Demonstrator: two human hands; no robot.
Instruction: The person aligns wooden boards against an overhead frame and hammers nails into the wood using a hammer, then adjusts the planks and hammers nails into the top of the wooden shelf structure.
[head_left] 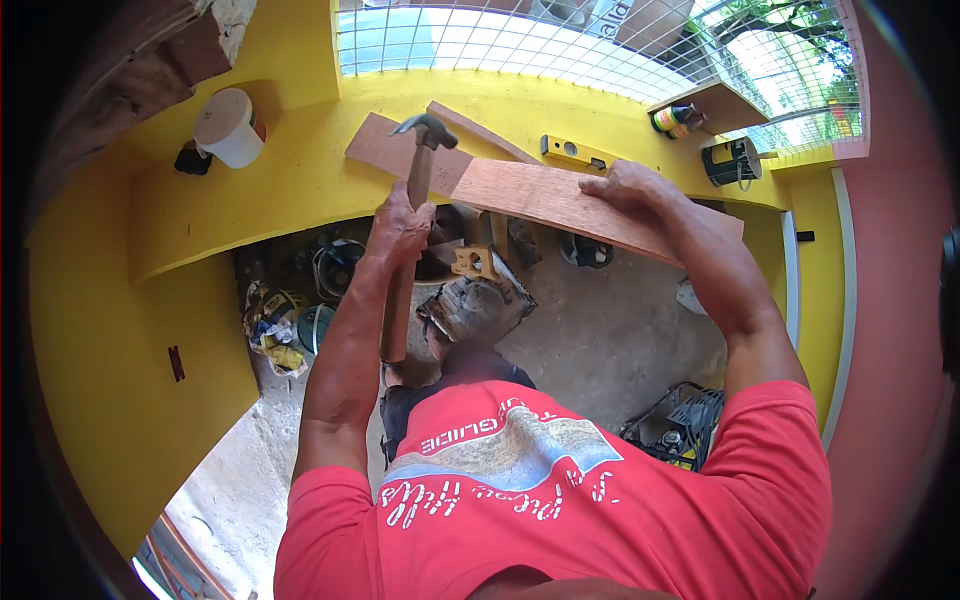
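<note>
My left hand (400, 225) is wrapped round the wooden handle of a claw hammer (424, 130), whose metal head points up and away from me. The handle runs down past my wrist. With my right hand (635, 195) I grip a long reddish-brown wooden board (540, 188), fingers over its top face. It slants across the front edge of the yellow counter and overhangs on the right. A darker flat board (400, 152) meets its left end, behind the hammer; whether they are joined I cannot tell. A narrow wood strip (480, 132) lies just beyond.
On the yellow counter (310, 180) are a white bucket (230, 128), a yellow spirit level (577, 152) and a dark can (732, 162). Wire mesh (600, 50) closes the opening behind. Below, a handsaw (475, 263), a power tool (688, 420) and clutter occupy the floor.
</note>
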